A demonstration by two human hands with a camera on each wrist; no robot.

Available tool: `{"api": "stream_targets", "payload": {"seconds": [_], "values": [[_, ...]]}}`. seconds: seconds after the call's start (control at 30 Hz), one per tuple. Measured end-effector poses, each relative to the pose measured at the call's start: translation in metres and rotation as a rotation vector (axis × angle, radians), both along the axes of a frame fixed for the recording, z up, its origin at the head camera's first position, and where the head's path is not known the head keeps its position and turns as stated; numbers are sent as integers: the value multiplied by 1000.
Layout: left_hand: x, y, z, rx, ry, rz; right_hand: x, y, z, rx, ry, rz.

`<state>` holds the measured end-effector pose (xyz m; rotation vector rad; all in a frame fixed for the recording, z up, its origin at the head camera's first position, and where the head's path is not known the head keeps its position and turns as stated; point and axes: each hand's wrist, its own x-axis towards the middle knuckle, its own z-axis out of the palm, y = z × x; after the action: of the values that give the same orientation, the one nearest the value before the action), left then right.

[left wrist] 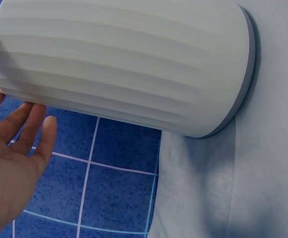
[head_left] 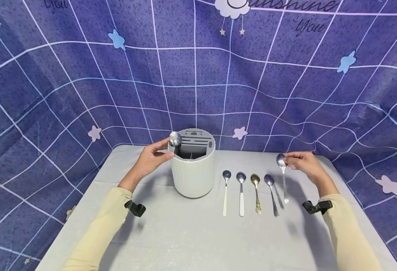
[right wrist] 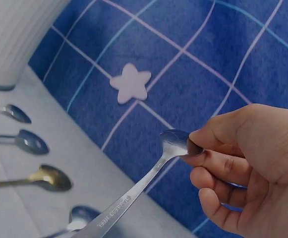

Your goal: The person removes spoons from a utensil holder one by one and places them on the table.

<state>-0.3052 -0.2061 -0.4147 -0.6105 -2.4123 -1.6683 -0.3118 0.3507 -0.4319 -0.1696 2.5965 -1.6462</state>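
Note:
My right hand (head_left: 303,163) pinches a silver spoon (right wrist: 129,196) by its bowl between thumb and fingers. Its handle points down over the table, and stamped lettering shows on it in the right wrist view. At a white ribbed utensil holder (head_left: 193,177), my left hand (head_left: 152,156) touches the left side near the rim, thumb in front and fingers farther back. In the left wrist view those fingers (left wrist: 37,124) are spread, some against the holder's wall. Another spoon (head_left: 175,138) stands bowl-up in the holder's left part, its handle hidden inside.
Right of the holder, a row of spoons lies bowls away: a pale-handled one (head_left: 225,192), a white-handled one (head_left: 241,195), a gold one (head_left: 256,192) and a silver one (head_left: 271,194). The holder's top has slots and divided compartments. A purple-blue grid-patterned cloth (head_left: 185,98) hangs behind the grey-covered table (head_left: 191,237).

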Motion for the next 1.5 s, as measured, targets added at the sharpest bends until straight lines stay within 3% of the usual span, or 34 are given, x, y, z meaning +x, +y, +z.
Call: {"api": "stream_targets", "payload": {"seconds": [0.27, 1.1, 1.5], "values": [[-1, 1, 0, 4, 12, 6, 1, 13, -14, -24, -25, -3], [0, 3, 1, 14, -2, 12, -1, 23, -52, 36, -126, -19], [0, 2, 0, 14, 9, 12, 2, 25, -65, -180, -240, -21]]}}
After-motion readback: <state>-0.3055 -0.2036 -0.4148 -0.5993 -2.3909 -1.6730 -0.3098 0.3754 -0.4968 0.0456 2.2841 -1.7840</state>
